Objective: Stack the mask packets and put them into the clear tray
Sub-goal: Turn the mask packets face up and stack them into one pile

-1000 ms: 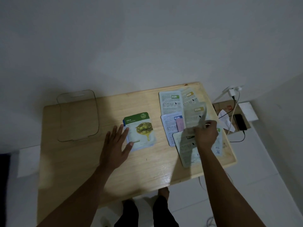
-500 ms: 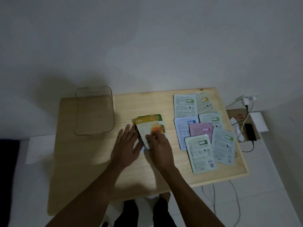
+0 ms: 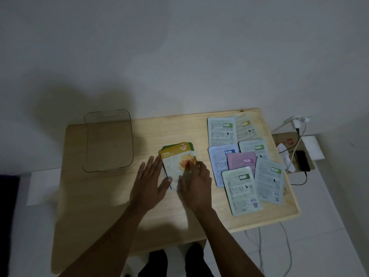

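Note:
A yellow "Honey" mask packet [image 3: 174, 159] lies face up on a green packet [image 3: 190, 146] in the middle of the wooden table [image 3: 111, 196]. My right hand [image 3: 194, 182] rests on the honey packet's lower right, fingers pressing it. My left hand [image 3: 150, 181] lies flat with fingers apart against the stack's left edge, thumb touching the packet. Several more packets lie face down at the right, among them a pink one [image 3: 240, 160] and a pale green one [image 3: 241, 189]. The clear tray [image 3: 108, 140] stands empty at the back left.
The table's back edge meets a white wall. Off the right edge are a cardboard box [image 3: 287, 140], a dark phone [image 3: 302, 160] on a cable and a wall charger [image 3: 296, 122]. Cables hang below the front right corner. My feet show under the table.
My right hand took a packet from the right-hand group, carried it left and laid it face up on the green olive packet. My left hand stayed beside that stack.

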